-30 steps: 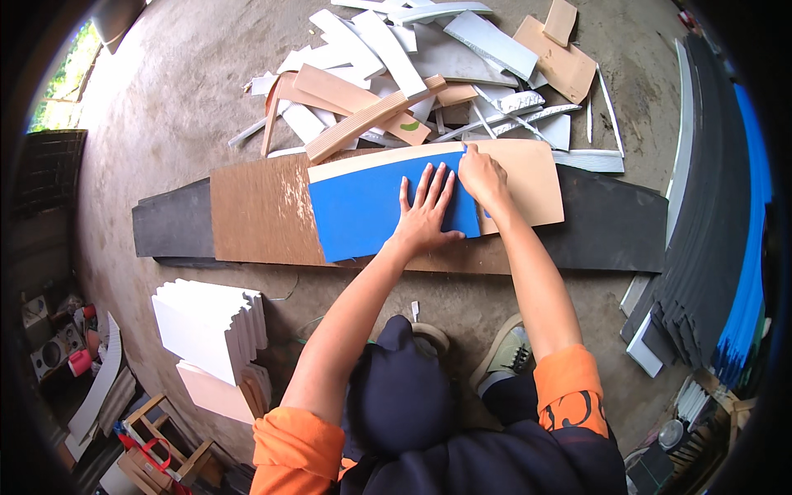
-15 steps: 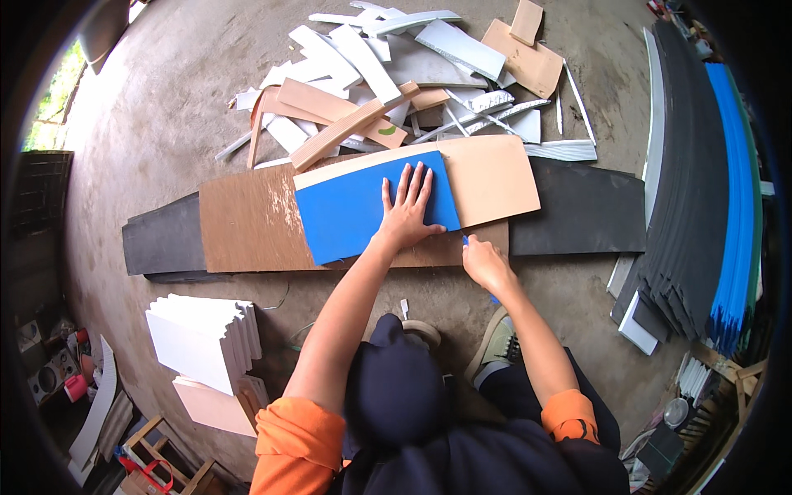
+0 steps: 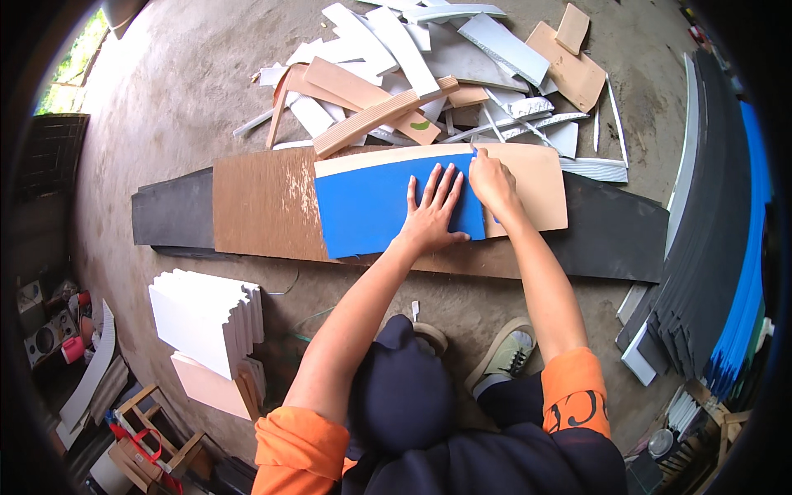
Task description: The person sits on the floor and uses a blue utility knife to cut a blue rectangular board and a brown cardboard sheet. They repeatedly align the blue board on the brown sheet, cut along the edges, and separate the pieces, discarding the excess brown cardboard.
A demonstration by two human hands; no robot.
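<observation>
A blue rectangular sheet (image 3: 367,202) lies on top of a longer beige foam sheet (image 3: 540,186), which shows along the far edge and to the right. My left hand (image 3: 433,213) presses flat on the right half of the blue sheet, fingers spread. Closed around a slim blue utility knife (image 3: 474,151), my right hand (image 3: 492,183) is at the far right corner of the blue sheet, over the beige one. Most of the knife is hidden in my fist, and its blade cannot be made out. Underneath is a brown wooden board (image 3: 260,198), resting on black sheets (image 3: 610,223).
Beyond the board lies a heap of white and beige offcuts (image 3: 404,54). White pieces (image 3: 194,318) stand stacked at the near left, with beige pieces (image 3: 214,384) beside them. Long black strips (image 3: 701,239) and blue strips (image 3: 747,272) line the right side. A wooden stool (image 3: 161,429) is at the lower left.
My right hand has moved with the utility knife from the near right corner of the blue sheet to its far right corner. My left hand stays on the sheet. The whole view has shifted slightly.
</observation>
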